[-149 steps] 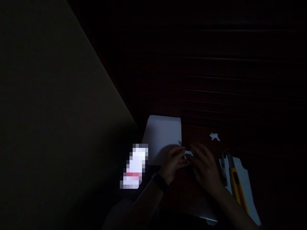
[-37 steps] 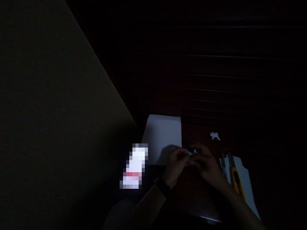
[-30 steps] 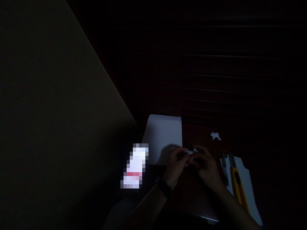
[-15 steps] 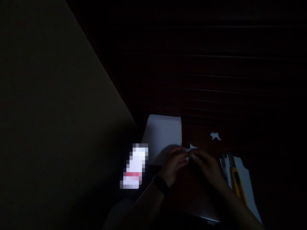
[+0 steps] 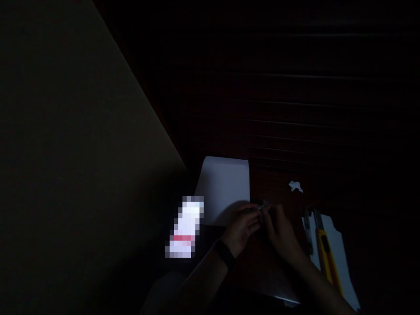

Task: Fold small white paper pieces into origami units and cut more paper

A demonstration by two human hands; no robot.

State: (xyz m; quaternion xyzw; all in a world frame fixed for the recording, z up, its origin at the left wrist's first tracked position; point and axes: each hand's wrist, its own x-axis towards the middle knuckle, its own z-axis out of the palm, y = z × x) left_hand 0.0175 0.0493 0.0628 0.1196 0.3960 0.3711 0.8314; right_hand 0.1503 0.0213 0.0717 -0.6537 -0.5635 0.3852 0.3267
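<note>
Between my two hands is a small folded piece of white paper (image 5: 263,204), mostly covered by fingers. My left hand (image 5: 242,226), with a dark band on its wrist, pinches the paper from the left. My right hand (image 5: 278,227) grips its right side with thumb and fingers. Behind my left hand lies a white sheet of paper (image 5: 226,179) on the dark table. A small folded white paper shape (image 5: 295,186) with pointed ends rests farther back to the right. The dim light hides the folds in the held piece.
To the right, a yellow utility knife (image 5: 326,253) and a dark slim tool (image 5: 307,227) lie on white paper (image 5: 341,249). A lit, pixelated phone-like screen (image 5: 185,227) stands at left. A pale wall (image 5: 82,153) borders the left; the table's front edge (image 5: 285,299) glints.
My right hand has turned more upright, its fingers now raised over the paper. The held paper has tilted and shows less white. The view has shifted slightly.
</note>
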